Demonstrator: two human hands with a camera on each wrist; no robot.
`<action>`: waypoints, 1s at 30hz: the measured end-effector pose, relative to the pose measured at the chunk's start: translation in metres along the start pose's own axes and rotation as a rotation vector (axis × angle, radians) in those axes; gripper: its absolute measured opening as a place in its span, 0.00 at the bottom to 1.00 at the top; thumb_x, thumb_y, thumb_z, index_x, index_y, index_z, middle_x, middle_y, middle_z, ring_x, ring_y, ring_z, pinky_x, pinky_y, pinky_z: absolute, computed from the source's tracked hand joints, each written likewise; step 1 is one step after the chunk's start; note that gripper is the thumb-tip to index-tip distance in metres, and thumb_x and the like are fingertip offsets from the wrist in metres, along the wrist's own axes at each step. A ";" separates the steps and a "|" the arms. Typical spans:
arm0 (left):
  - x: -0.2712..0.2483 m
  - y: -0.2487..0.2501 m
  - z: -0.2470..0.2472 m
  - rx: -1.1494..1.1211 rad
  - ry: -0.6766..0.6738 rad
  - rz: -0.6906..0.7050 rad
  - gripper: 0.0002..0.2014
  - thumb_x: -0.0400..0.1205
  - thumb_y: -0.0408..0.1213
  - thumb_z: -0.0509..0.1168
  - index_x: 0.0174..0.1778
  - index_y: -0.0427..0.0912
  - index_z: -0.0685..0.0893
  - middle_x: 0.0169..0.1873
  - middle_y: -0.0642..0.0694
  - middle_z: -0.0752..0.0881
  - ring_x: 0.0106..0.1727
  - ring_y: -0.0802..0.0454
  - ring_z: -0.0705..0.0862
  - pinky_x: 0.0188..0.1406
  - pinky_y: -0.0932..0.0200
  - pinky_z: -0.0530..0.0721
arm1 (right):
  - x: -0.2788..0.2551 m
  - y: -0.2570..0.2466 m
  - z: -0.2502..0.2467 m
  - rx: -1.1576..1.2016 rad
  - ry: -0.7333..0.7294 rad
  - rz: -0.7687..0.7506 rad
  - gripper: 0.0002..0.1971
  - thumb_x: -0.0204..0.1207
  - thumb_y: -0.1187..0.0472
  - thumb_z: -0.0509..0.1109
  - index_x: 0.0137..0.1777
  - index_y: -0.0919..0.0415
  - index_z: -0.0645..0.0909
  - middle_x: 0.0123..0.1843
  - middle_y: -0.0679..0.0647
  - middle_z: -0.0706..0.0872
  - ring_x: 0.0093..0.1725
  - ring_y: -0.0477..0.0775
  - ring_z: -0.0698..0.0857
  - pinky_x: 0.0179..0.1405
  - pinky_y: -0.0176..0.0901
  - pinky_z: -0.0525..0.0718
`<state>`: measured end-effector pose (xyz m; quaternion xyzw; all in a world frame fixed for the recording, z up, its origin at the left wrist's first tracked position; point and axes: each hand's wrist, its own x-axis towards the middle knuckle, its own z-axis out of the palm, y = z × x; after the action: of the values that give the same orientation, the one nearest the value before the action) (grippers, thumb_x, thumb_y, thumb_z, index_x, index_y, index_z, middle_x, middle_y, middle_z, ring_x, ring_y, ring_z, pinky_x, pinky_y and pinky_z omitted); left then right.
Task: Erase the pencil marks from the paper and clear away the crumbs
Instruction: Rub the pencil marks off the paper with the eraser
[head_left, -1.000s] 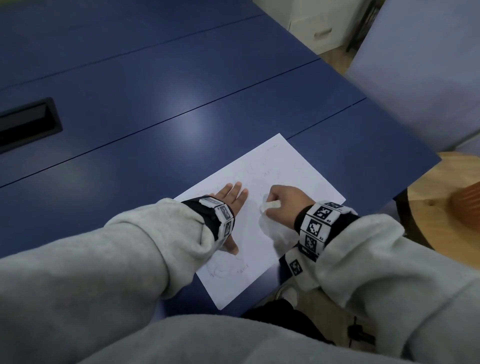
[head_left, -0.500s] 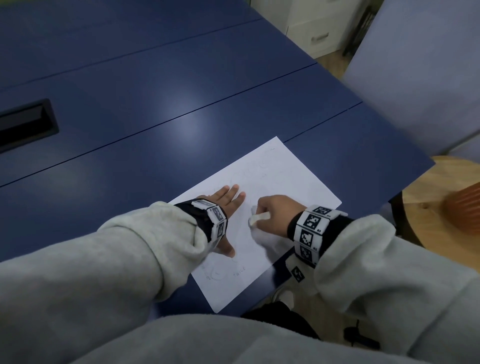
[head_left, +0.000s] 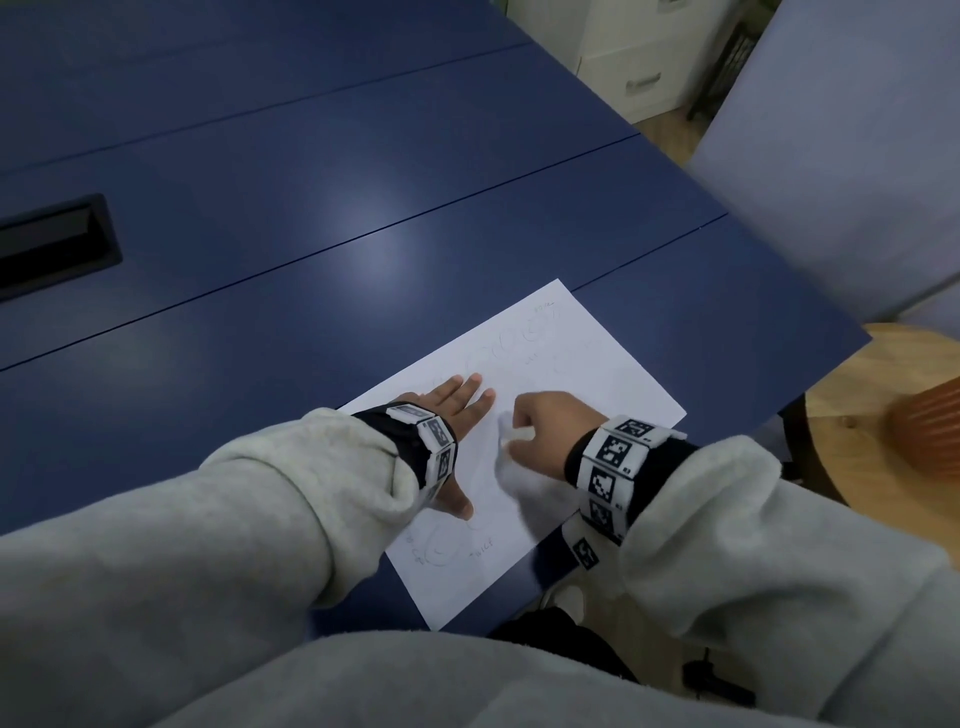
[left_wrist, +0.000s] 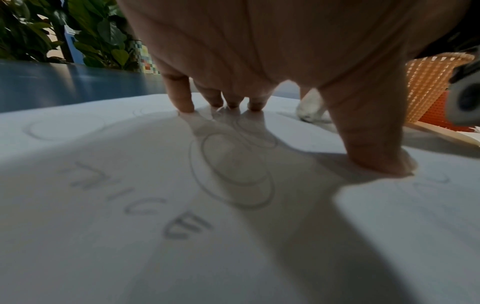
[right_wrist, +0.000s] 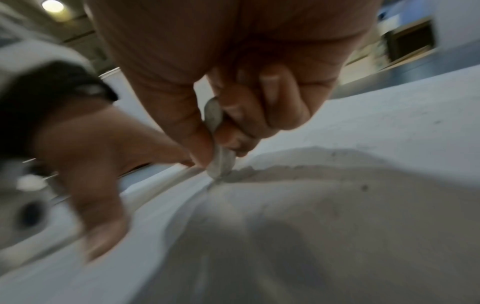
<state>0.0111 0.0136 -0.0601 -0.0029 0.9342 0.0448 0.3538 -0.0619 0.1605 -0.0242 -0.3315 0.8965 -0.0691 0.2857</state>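
While the left hand (head_left: 457, 410) stayed spread flat on the paper (head_left: 597, 374) at the desk's (head_left: 311, 218) lower-centre edge, the right hand (head_left: 545, 431), clamped on the white eraser (head_left: 511, 434), had slid left since the earlier frame, nearer the left fingers (left_wrist: 182, 96).

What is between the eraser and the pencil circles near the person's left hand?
The left hand itself: its fingers and thumb press the paper around those circles. The eraser, pinched by the right hand, works beside it.

Dim light, blurred right-wrist view
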 end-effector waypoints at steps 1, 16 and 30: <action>0.000 0.000 0.000 0.001 0.001 0.003 0.66 0.65 0.69 0.72 0.81 0.52 0.27 0.81 0.51 0.26 0.83 0.51 0.31 0.80 0.42 0.48 | -0.004 -0.005 0.005 -0.027 -0.022 -0.032 0.04 0.78 0.57 0.65 0.49 0.55 0.77 0.51 0.50 0.81 0.52 0.50 0.80 0.43 0.36 0.69; 0.000 -0.002 0.002 -0.008 0.022 -0.002 0.66 0.65 0.69 0.72 0.81 0.53 0.27 0.81 0.53 0.26 0.83 0.53 0.31 0.80 0.42 0.47 | 0.004 0.004 0.003 0.168 0.003 0.006 0.08 0.74 0.51 0.71 0.42 0.53 0.77 0.38 0.42 0.77 0.42 0.47 0.78 0.36 0.38 0.71; -0.002 -0.003 0.000 -0.013 0.005 0.004 0.66 0.65 0.69 0.72 0.81 0.52 0.27 0.81 0.52 0.26 0.83 0.52 0.31 0.80 0.41 0.46 | 0.002 0.001 0.011 0.245 0.061 0.036 0.07 0.72 0.53 0.72 0.39 0.54 0.78 0.36 0.42 0.79 0.40 0.48 0.79 0.32 0.34 0.71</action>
<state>0.0122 0.0107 -0.0592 -0.0035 0.9348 0.0514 0.3515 -0.0582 0.1608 -0.0346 -0.2759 0.8955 -0.1829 0.2976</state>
